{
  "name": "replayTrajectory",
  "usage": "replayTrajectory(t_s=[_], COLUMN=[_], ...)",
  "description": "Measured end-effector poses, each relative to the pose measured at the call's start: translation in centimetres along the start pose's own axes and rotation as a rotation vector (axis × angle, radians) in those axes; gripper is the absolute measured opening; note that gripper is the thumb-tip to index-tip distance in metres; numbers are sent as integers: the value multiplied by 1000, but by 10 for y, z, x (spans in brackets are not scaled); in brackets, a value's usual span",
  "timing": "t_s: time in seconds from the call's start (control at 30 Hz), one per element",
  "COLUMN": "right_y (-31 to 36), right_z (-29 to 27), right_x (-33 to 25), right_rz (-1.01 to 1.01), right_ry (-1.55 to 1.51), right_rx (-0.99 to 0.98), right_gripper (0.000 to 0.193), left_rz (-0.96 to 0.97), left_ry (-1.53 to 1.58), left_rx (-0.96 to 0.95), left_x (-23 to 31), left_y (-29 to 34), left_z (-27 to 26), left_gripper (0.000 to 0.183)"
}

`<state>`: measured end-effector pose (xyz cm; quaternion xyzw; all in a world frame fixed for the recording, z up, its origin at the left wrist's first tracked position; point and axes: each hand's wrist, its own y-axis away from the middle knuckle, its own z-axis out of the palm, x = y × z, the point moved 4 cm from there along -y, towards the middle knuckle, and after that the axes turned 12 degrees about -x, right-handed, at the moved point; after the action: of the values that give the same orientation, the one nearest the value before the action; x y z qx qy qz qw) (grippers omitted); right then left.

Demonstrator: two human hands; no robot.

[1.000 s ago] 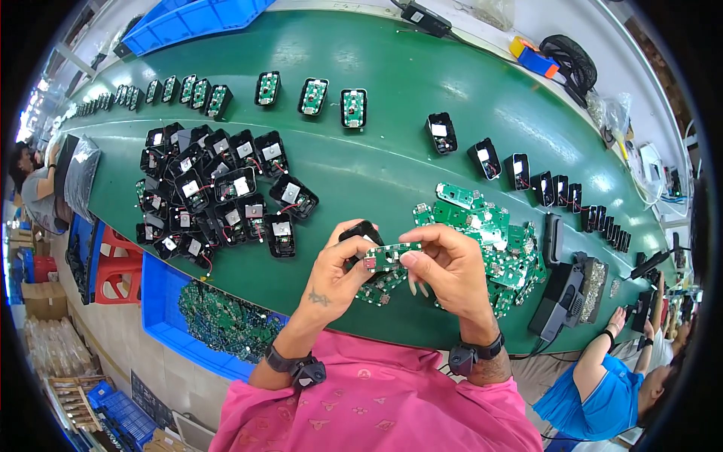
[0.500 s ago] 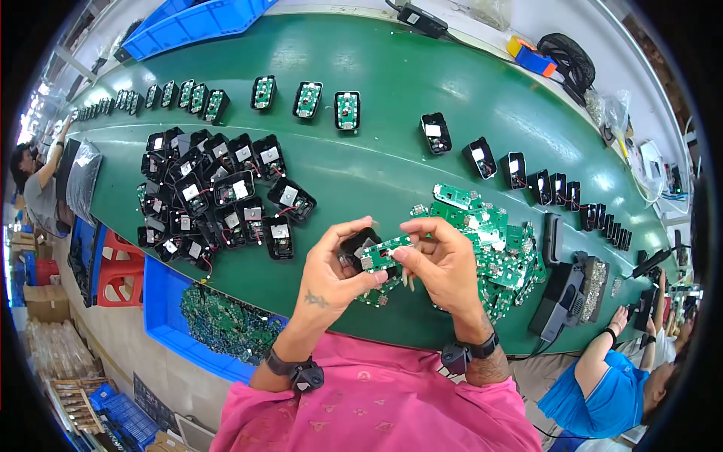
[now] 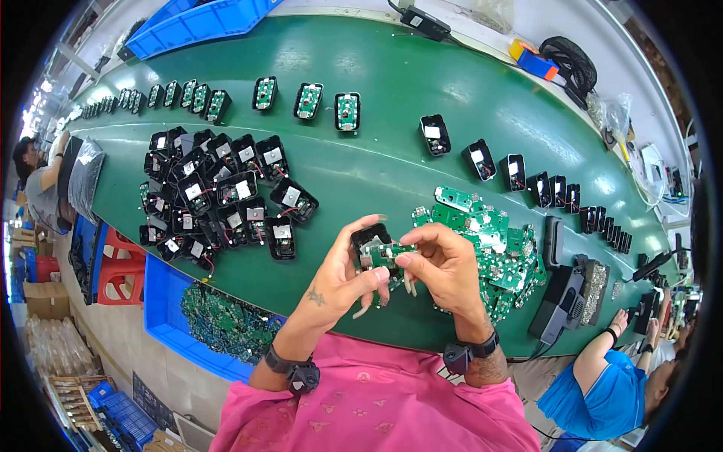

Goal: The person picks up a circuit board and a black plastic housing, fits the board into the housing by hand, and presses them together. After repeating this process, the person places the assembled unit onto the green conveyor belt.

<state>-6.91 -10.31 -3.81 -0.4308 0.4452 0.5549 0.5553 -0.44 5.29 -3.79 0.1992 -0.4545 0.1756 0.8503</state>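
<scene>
My left hand (image 3: 331,280) is closed round a small open black plastic case (image 3: 364,236), its thumb pressed on the near edge of a green circuit board (image 3: 380,257). The board lies over the case's opening, tilted, and hides much of the inside. At the board's right end, my right hand (image 3: 450,265) pinches it between thumb and fingers. Just beyond and right of that hand spreads a loose pile of green circuit boards (image 3: 497,248). Farther left, many black cases with pale blocks and red wires inside (image 3: 237,188) are heaped together.
A curved row of cases with boards (image 3: 309,100) runs along the far left; another row of cases (image 3: 480,158) runs right. Blue bins stand at the far edge (image 3: 196,26) and below the table (image 3: 162,301). A black device (image 3: 557,301) sits right. Co-workers (image 3: 602,384) sit at both sides.
The circuit board has shifted left and turned over the case, which now stands more upright in my left hand. Both hands keep their hold.
</scene>
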Motion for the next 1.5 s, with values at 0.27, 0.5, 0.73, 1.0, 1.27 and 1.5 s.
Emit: replayTrajectory(t_s=[0.27,0.5,0.73,1.0,1.27,1.5], right_y=[-3,-5,0,2,5,7], right_z=[0,3,19,20,15,14], right_x=[-6,-6,-13,-17,-17,-19], right_rz=[-100,-200,-307,-203,-226,-285], right_ry=[458,559,869,702,638,643], right_rx=[1,-26,187,64,-14,-9], right_gripper=[19,13,9,6,6,5], left_rz=[-56,-73,-19,272,287,337], left_ry=[-33,-58,-128,-735,-847,-931], left_rx=[27,2,110,366,215,215], left_x=[-5,-11,-14,0,12,14], left_y=[-1,-4,-6,4,4,5], left_z=[2,6,11,11,19,22], left_gripper=[56,51,51,53,56,55])
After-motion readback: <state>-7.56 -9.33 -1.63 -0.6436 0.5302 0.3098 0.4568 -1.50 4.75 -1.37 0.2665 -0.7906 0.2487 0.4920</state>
